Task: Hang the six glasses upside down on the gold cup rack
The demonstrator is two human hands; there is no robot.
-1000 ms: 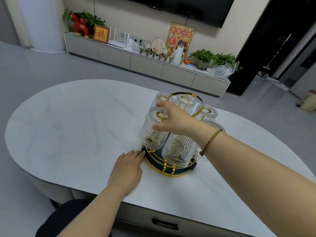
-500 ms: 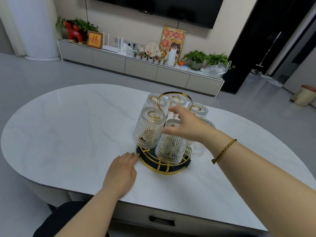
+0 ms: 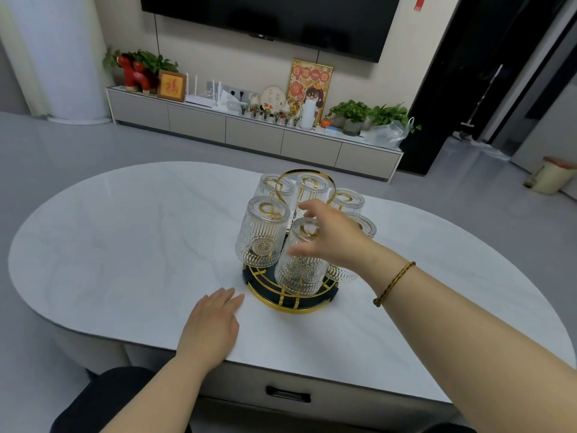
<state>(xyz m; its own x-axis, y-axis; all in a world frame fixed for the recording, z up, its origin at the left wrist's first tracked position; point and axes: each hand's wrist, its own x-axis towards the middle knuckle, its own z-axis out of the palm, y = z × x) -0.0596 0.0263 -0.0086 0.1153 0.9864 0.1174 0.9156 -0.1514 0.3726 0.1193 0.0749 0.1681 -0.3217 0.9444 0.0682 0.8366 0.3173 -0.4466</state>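
Note:
The gold cup rack [image 3: 290,307] stands on the white table, with a round dark base and a gold ring handle on top. Several ribbed clear glasses hang upside down on it: one at the front [image 3: 299,276], one at the left [image 3: 260,239], others behind and to the right [image 3: 348,198]. My right hand [image 3: 331,242] hovers over the front glass with fingers spread, holding nothing; whether the thumb touches the glass is unclear. My left hand [image 3: 212,326] lies flat on the table, fingertips just short of the rack's base.
The oval marble table [image 3: 125,245] has its near edge just below my left hand, with a drawer handle [image 3: 288,394] under it. A long TV cabinet [image 3: 249,132] with plants and ornaments runs along the far wall. A bin [image 3: 552,176] stands at right.
My right hand has left the top of the left glass and drawn back towards me, over the front glass. My left hand stays flat by the rack's base.

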